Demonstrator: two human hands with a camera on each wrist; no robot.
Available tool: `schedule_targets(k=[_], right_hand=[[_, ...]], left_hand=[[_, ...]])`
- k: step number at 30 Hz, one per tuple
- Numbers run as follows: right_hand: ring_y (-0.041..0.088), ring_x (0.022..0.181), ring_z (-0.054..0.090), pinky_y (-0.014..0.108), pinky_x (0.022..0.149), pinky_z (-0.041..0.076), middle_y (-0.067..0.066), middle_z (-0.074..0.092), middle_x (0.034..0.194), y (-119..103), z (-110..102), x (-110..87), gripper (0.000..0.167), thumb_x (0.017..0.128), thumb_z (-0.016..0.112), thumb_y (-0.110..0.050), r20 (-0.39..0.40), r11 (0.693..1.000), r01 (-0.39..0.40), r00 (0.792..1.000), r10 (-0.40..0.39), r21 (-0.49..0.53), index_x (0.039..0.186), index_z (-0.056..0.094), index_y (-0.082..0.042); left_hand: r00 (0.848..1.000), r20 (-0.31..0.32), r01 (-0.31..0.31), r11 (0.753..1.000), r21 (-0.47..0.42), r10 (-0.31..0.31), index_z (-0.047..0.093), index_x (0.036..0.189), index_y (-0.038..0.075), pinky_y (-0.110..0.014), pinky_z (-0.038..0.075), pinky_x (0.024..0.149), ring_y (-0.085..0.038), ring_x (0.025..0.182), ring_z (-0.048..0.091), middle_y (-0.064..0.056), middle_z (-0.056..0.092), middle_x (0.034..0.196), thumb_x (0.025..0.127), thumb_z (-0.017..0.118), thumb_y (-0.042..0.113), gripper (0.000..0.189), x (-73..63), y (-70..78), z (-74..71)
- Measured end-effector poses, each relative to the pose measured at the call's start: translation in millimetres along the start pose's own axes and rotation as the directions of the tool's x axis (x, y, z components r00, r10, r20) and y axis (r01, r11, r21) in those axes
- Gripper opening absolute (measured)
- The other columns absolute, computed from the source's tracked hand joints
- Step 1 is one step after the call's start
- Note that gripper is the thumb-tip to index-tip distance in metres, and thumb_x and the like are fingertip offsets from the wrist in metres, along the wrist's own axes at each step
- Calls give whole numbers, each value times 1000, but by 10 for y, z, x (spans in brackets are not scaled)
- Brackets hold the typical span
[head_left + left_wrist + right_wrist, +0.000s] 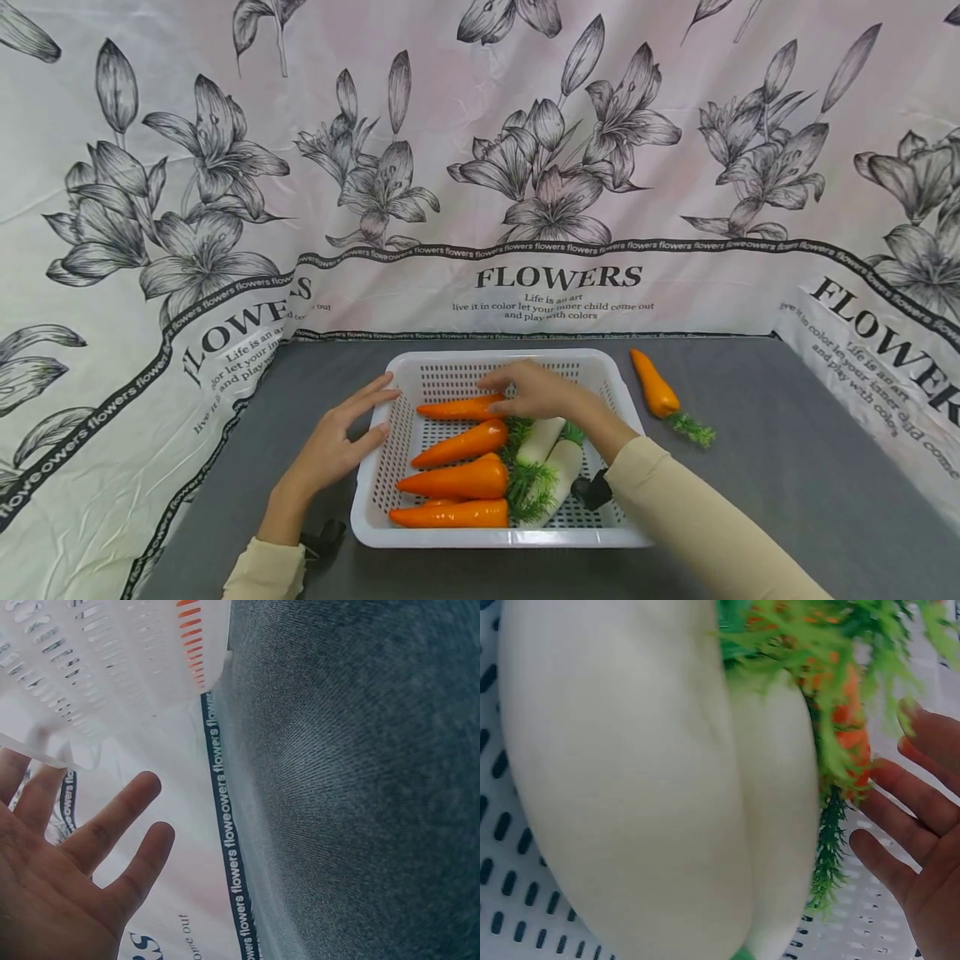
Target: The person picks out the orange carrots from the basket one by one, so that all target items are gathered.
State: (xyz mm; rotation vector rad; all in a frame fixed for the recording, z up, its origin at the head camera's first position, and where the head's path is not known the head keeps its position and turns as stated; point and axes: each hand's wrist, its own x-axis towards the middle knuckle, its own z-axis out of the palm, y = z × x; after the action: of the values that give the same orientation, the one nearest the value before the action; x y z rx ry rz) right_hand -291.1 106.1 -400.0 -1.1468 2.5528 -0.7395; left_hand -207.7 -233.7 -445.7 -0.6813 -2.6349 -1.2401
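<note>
Several orange carrots (450, 515) are being held in a white basket (502, 538) on a grey table (750, 483), long axes being laid crosswise, tips being pointed left, leafy ends right, beside white radishes (566, 468). At the left rim, the left hand (330, 446) is being held outspread, nothing being grasped. Farther in, the farthest basket carrot (453, 408) is being pointed left, its right end being covered by the right hand (536, 392), whose fingers are being held loosely extended, unclenched; contact cannot be told. Right of the basket, a lone carrot (655, 385) is being seen slanted, tip away, leaves nearer. Behind, flower-printed cloth (697, 287) is being displayed.
</note>
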Motion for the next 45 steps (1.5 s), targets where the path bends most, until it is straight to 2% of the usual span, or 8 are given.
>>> schedule_targets(k=[8, 13, 20, 27, 30, 34, 37, 45], right_hand=[[29, 122, 65, 46, 107, 51, 13, 67, 135, 2, 85, -2, 44, 97, 68, -19, 21, 998, 12, 1000, -11, -57, 137, 62, -2], [28, 119, 66, 45, 105, 52, 14, 68, 134, 53, 134, -1, 41, 98, 66, -19, 48, 999, 26, 999, -24, -42, 135, 63, -1], [19, 104, 66, 36, 94, 55, 12, 70, 129, 93, 163, -14, 41, 97, 68, -22, 56, 1000, -1, 998, 2, -24, 133, 66, -2], [11, 92, 60, 28, 84, 50, 8, 73, 116, 86, 151, -31, 34, 96, 68, -24, 41, 1000, 17, 999, -18, 14, 124, 71, -5], [12, 95, 62, 31, 88, 51, 8, 73, 118, 89, 151, -34, 33, 100, 62, -25, 43, 999, -1, 999, 0, 41, 125, 71, -6], [17, 108, 64, 39, 99, 52, 9, 71, 127, 73, 137, -50, 34, 104, 55, -25, 49, 995, -64, 997, 60, 80, 130, 69, -8], [20, 111, 64, 42, 100, 52, 10, 70, 131, 66, 124, -63, 36, 103, 58, -25, 46, 991, -93, 995, 89, 97, 132, 68, -7], [22, 116, 63, 43, 105, 50, 11, 70, 130, 100, 127, -62, 44, 94, 71, -26, 48, 991, -93, 995, 89, 98, 132, 67, -5]], left_hand=[[1000, 2, 2, 1000, 2, -2, 58, 145, 25, -67, 40, 110, -37, 150, 40, 2, 38, 165, 98, 63, 29, 48, 9, -15, 4], [1000, -1, 1, 1000, 5, -1, 58, 145, 24, -67, 41, 109, -37, 149, 40, 1, 38, 165, 98, 64, 29, 48, 1, -17, 12], [1000, -2, -4, 1000, 2, 4, 58, 145, 24, -66, 41, 109, -37, 149, 40, 1, 38, 165, 97, 64, 28, 48, -1, -16, 16], [1000, -4, -4, 1000, -4, 4, 58, 144, 26, -66, 43, 108, -37, 149, 40, 2, 38, 164, 97, 63, 28, 47, -4, -27, 16], [1000, -6, -8, 1000, 3, 8, 58, 145, 25, -67, 42, 108, -39, 149, 40, 0, 38, 165, 98, 62, 28, 47, -3, -31, 17], [1000, -6, -11, 1000, 6, 11, 58, 145, 24, -67, 42, 107, -40, 148, 40, -1, 38, 165, 98, 62, 28, 47, -1, -31, 16], [1000, -3, -3, 1000, 1, 3, 58, 145, 25, -66, 44, 107, -39, 148, 40, 0, 38, 165, 98, 62, 29, 47, 0, -23, 17], [1000, 1, -2, 1000, -6, 2, 58, 145, 24, -67, 42, 108, -39, 149, 40, 0, 38, 165, 98, 62, 30, 48, 2, -3, 12]])
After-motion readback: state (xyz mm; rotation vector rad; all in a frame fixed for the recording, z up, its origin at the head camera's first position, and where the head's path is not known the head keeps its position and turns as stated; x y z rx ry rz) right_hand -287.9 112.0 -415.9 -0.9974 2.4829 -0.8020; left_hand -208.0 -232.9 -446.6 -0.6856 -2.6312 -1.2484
